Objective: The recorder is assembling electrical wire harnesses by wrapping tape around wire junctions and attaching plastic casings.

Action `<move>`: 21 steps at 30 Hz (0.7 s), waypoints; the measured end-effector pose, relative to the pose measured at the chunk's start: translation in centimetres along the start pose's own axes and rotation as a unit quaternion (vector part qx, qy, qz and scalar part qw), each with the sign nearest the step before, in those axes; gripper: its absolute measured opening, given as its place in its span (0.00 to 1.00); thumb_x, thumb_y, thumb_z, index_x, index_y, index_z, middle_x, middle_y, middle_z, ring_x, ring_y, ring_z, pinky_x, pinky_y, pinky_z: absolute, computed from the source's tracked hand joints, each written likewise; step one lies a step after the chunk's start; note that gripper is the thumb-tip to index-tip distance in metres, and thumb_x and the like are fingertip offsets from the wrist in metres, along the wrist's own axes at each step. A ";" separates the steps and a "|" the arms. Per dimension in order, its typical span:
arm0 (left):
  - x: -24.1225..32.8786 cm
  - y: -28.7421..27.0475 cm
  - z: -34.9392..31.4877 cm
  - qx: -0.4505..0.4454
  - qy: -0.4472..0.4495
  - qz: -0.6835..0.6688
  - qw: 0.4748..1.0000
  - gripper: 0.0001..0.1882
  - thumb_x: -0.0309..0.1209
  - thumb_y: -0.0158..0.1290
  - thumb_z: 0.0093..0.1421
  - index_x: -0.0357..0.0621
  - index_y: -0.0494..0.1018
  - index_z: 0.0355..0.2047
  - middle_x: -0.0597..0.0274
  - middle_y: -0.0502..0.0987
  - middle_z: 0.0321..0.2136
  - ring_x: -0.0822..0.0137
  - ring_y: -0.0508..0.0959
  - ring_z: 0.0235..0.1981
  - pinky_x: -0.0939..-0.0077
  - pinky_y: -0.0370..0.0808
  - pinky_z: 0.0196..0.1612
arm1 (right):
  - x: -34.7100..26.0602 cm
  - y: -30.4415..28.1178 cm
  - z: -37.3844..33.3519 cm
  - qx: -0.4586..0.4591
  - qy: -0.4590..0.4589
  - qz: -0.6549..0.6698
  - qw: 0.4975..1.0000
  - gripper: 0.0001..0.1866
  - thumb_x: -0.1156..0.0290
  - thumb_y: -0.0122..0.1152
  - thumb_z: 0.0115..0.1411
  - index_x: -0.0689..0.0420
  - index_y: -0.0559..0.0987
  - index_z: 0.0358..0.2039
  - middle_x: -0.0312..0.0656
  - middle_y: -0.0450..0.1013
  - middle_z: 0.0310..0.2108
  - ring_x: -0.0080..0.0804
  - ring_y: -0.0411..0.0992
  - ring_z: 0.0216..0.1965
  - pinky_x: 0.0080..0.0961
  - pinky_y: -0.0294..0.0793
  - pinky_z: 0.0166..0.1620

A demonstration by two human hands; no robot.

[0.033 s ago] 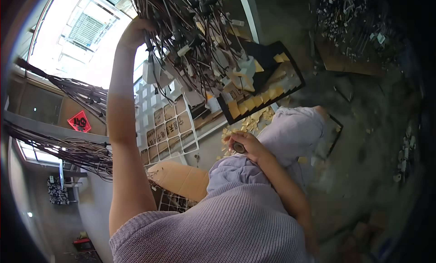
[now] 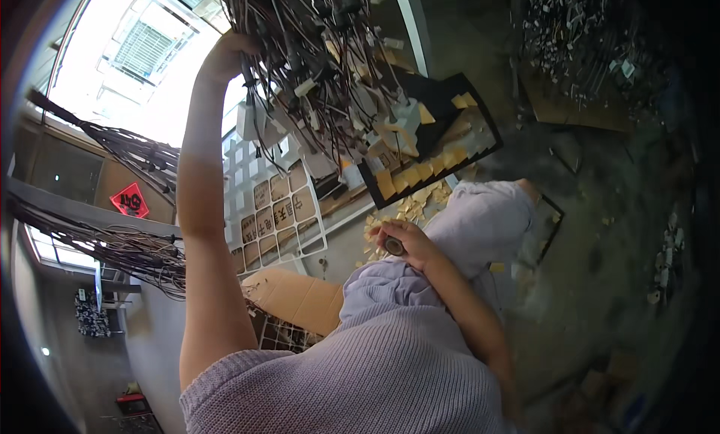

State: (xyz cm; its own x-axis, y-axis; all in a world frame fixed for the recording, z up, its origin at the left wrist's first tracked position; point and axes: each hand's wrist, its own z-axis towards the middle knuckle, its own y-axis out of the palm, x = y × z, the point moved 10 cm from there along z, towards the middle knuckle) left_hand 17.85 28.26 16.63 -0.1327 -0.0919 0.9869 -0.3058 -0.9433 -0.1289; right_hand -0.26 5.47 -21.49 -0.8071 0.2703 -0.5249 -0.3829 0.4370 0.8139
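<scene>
My raised left hand (image 2: pixel 229 53) is at the left side of a thick hanging bunch of dark cables (image 2: pixel 300 67) with black and white connectors. Its fingers are closed on a cable there, though their tips are partly hidden among the strands. Close to my lap, my right hand (image 2: pixel 409 243) is wrapped round a small brownish roll (image 2: pixel 394 245) that looks like tape, with its round end showing. Below the hanging cables lies a black-edged board (image 2: pixel 429 170) with a row of yellow paper tabs (image 2: pixel 415 172) along it.
A white wire grid (image 2: pixel 289 217) stands ahead of me, with brown cardboard behind it. More cable bundles (image 2: pixel 97 243) stretch across on the left. Small yellow pieces (image 2: pixel 420 202) are scattered past my knees. A cardboard piece (image 2: pixel 296 295) is beside my lap; other cables (image 2: pixel 577 52) hang far right.
</scene>
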 end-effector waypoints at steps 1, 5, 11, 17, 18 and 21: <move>0.0 0.2 -0.2 0.000 -0.006 -0.023 1.000 0.21 0.15 0.45 0.45 0.27 0.71 0.43 0.48 0.76 0.40 0.60 0.79 0.38 0.70 0.76 0.43 | 0.2 0.0 0.1 -0.008 0.008 0.018 1.000 0.12 0.65 0.56 0.63 0.60 0.77 0.29 0.43 0.75 0.37 0.23 0.74 0.31 0.18 0.74 0.36; 0.4 1.2 -0.7 -0.002 -0.005 -0.047 0.999 0.21 0.15 0.46 0.44 0.28 0.71 0.42 0.49 0.76 0.38 0.62 0.79 0.35 0.72 0.77 0.39 | -0.1 -0.4 0.5 -0.009 0.003 0.041 0.999 0.12 0.64 0.56 0.63 0.60 0.77 0.28 0.44 0.75 0.37 0.26 0.74 0.32 0.21 0.74 0.35; 0.1 4.4 -1.4 0.045 -0.040 0.040 0.997 0.16 0.21 0.47 0.50 0.30 0.72 0.41 0.54 0.77 0.34 0.66 0.77 0.35 0.74 0.74 0.42 | -0.2 -0.2 0.1 -0.018 -0.016 0.038 0.999 0.12 0.64 0.57 0.63 0.59 0.77 0.28 0.44 0.76 0.37 0.27 0.74 0.33 0.24 0.75 0.36; 1.3 6.3 -3.1 0.139 -0.054 0.244 0.958 0.19 0.38 0.52 0.59 0.34 0.74 0.43 0.60 0.77 0.33 0.73 0.74 0.37 0.80 0.67 0.46 | -0.2 -0.2 -0.3 0.000 -0.017 0.058 0.998 0.12 0.65 0.55 0.63 0.60 0.76 0.27 0.46 0.76 0.36 0.29 0.75 0.32 0.25 0.76 0.36; 1.6 6.5 -3.3 0.139 -0.053 0.293 0.944 0.20 0.41 0.52 0.60 0.36 0.75 0.42 0.62 0.77 0.32 0.74 0.73 0.34 0.81 0.68 0.43 | -0.1 -0.2 -0.4 0.003 -0.016 0.063 0.998 0.12 0.66 0.54 0.63 0.61 0.76 0.28 0.47 0.76 0.35 0.29 0.74 0.31 0.25 0.76 0.35; 0.7 6.0 -3.6 0.142 -0.105 0.262 0.949 0.20 0.45 0.53 0.60 0.38 0.77 0.39 0.68 0.78 0.26 0.80 0.72 0.20 0.88 0.66 0.24 | -0.5 -0.4 -0.6 0.009 -0.029 0.062 0.998 0.12 0.67 0.54 0.63 0.61 0.75 0.27 0.48 0.75 0.36 0.30 0.74 0.32 0.24 0.74 0.36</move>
State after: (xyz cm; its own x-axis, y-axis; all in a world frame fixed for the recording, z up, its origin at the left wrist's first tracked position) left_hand 12.58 23.70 16.19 0.0030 -0.6049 0.7963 0.0207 -0.7961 -0.6048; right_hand 0.00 4.68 -21.40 -0.8202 0.3721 -0.4346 -0.2729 0.4132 0.8688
